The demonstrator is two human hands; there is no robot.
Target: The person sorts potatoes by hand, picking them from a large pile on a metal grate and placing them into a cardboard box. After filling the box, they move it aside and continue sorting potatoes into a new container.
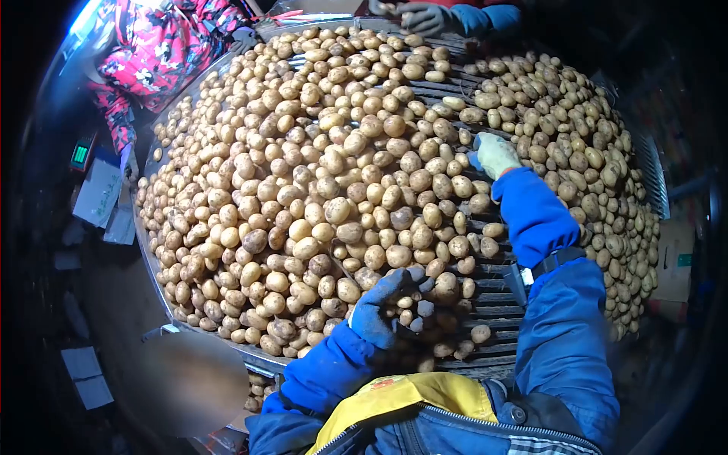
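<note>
Potatoes [303, 189] lie heaped across a slatted metal table [497, 303], with a second pile [576, 136] at the right. My left hand [383, 307], in a dark blue-grey glove, is at the near edge of the main heap. Its fingers are spread and curved around a few small potatoes. My right hand [494, 155], in a whitish glove with blue fingertips, reaches over the slats between the two piles. Its fingertips point left beside potatoes, and whether it holds one is hidden.
A co-worker in a pink patterned jacket [159, 53] stands at the upper left. Another person's gloved hands [428, 19] are at the far edge. White boxes [98, 193] and a green-lit display [80, 155] are at the left; a cardboard box [673, 262] is at the right.
</note>
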